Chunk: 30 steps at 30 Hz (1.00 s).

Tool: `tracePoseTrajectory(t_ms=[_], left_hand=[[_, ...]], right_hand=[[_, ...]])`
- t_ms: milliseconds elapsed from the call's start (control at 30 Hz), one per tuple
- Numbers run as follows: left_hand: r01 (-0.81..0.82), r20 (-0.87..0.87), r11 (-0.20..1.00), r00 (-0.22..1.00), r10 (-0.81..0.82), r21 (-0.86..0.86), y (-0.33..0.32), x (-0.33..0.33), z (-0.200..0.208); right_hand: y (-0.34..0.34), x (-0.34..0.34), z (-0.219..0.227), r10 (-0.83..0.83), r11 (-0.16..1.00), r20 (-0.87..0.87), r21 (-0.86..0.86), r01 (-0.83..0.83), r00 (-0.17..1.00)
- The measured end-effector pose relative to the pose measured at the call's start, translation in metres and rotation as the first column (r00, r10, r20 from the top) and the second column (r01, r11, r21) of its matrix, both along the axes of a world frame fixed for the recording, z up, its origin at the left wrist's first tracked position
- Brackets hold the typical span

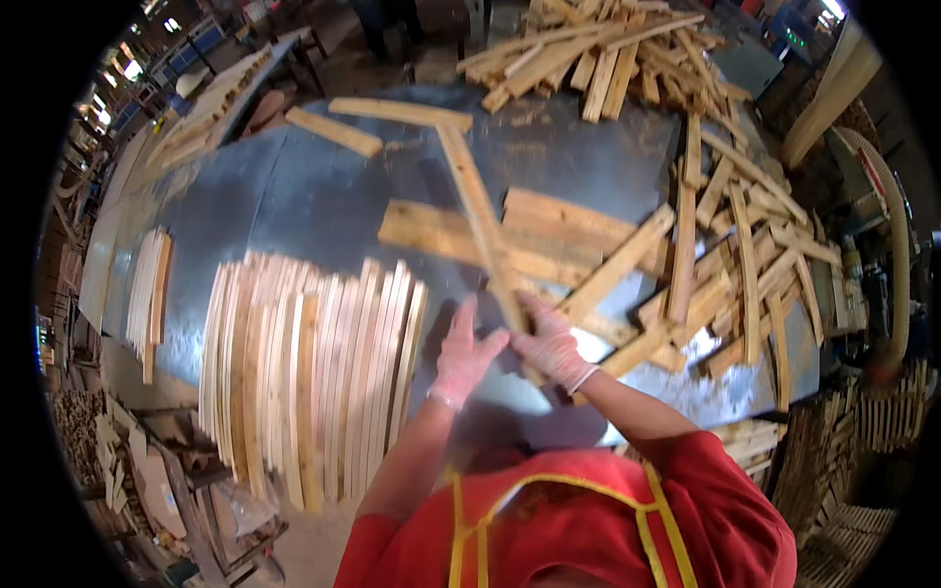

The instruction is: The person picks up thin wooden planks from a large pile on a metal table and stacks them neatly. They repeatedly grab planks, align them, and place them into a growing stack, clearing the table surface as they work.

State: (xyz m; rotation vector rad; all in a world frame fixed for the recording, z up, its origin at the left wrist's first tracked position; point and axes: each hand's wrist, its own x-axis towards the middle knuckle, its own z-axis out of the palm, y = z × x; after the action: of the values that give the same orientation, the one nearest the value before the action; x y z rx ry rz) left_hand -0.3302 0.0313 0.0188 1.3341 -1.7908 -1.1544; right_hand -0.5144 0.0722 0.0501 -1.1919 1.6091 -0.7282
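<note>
My right hand [551, 345], in a pale thin glove, grips the near end of a long wooden slat [469, 191]. The slat slants away from me toward the far left, and its far end is by another board [397, 111]. Beside it on the left, my left hand [466, 355], gloved likewise, has its thumb and fingers apart and holds nothing; its thumb tip comes close to my right hand. Just left of that hand stands a tight row of upright-edged slats [328, 382] laid side by side. Wide boards [441, 233] lie beyond the hands, partly under the slat.
A loose, crisscrossed heap of slats [725, 265] covers the table's right side, and another pile [608, 64] lies at the far edge. A small slat stack [149, 289] sits far left on the dark metal tabletop [323, 206]. A ribbed hose [897, 245] hangs at right.
</note>
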Motion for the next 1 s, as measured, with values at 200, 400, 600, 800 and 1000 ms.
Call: tracePoseTrajectory(t_ms=[200, 400, 600, 800, 1000], left_hand=[[-0.134, 0.294, 0.99, 0.948, 0.119, 0.031, 0.056, 0.089, -0.022], [0.162, 0.906, 0.94, 0.356, 0.229, -0.301, 0.108, 0.153, 0.01], [0.192, 0.749, 0.952, 0.66, 0.053, -0.237, 0.076, 0.089, 0.03], [0.358, 0.734, 0.928, 0.656, -0.173, -0.101, 0.082, -0.008, 0.031], [0.302, 0.79, 0.92, 0.486, -0.374, 0.25, 0.082, -0.016, 0.018]], right_hand=[[0.079, 0.042, 0.038, 0.266, 0.963, -0.063, -0.037, -0.269, 0.962], [0.089, -0.095, 0.001, 0.075, 0.976, -0.865, -0.038, -0.214, 0.497], [0.021, -0.122, -0.009, 0.258, 0.792, -0.942, 0.079, -0.606, 0.214], [0.019, -0.063, 0.025, 0.113, 0.676, -0.854, -0.309, -0.669, 0.509], [-0.005, -0.258, -0.011, -0.338, 0.905, -0.8, -0.131, 0.405, 0.495]])
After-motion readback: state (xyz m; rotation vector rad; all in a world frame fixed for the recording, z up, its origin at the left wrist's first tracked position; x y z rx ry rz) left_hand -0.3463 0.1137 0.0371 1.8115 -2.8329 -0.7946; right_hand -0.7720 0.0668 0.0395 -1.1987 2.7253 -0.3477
